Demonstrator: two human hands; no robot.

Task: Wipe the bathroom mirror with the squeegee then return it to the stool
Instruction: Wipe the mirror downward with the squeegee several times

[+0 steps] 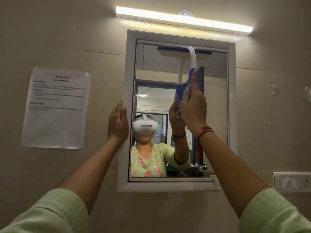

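Observation:
A white-framed bathroom mirror (151, 68) hangs on the beige wall ahead. The squeegee (193, 63), white with a blue grip and a blue blade, has its blade pressed flat against the top edge of the glass. My right hand (193, 108) is raised and shut around the blue grip, a red thread on the wrist. My left hand (117, 121) lies flat against the mirror's left frame, fingers together and holding nothing. The glass reflects the squeegee, my arm and a person in a white headset. No stool is in view.
A lit tube light (183, 20) runs above the mirror. A printed paper sheet (56, 108) is taped to the wall at left. A white switch plate (292, 182) sits at lower right, and a small wall fitting (308, 95) is at the right edge.

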